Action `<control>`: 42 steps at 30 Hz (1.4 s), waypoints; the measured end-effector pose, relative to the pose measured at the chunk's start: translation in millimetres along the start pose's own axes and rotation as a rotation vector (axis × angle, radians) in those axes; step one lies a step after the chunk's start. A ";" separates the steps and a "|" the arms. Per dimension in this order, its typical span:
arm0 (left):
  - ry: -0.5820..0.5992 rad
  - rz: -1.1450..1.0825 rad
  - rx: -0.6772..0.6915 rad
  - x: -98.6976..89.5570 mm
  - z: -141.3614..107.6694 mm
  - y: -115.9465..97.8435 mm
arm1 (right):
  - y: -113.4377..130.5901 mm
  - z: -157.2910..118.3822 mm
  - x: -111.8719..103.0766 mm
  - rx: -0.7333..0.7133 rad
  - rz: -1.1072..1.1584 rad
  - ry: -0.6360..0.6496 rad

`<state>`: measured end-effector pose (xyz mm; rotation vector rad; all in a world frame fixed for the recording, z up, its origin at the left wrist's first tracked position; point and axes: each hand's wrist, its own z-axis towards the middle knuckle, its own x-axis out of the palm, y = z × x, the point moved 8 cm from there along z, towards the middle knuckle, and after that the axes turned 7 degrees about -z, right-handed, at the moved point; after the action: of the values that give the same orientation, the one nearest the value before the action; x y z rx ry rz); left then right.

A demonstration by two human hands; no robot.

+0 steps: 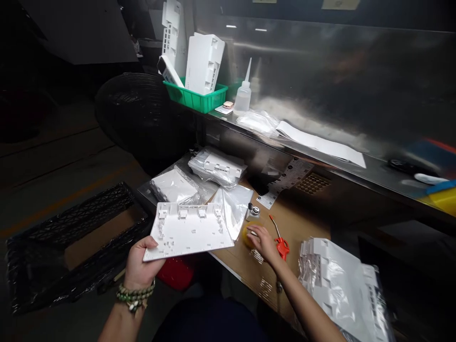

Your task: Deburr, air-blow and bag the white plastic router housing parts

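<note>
My left hand [142, 260] grips a white plastic housing panel [194, 232] by its lower left corner. The panel's inner side, with moulded clips and ribs, faces up. Over the cardboard-covered bench, my right hand [262, 241] has its fingers drawn together at a round yellow thing [248, 232]; what they pinch is too small to make out. Just behind that hand stands a small clear bottle with a metal top [253, 211]. A red air blow gun [282, 247] lies to its right. Flat clear plastic bags [235, 206] lie behind the panel.
Bagged white housings [174, 186] sit at the back left, and more bagged housings [335, 280] at the right. A steel shelf holds a green bin [199, 100], a squeeze bottle [242, 97] and folded paper [320, 142]. At floor level on the left is a black crate [42, 285].
</note>
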<state>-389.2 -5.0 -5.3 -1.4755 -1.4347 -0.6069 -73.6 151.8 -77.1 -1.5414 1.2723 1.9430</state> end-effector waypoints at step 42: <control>0.121 0.113 0.041 135.0 9.3 68.5 | 220.9 -8.6 -147.7 -0.381 0.591 -0.311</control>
<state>-301.6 76.9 87.5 -1.4519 -1.2555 -0.5827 -179.0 63.3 150.4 -0.9983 1.3766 2.8007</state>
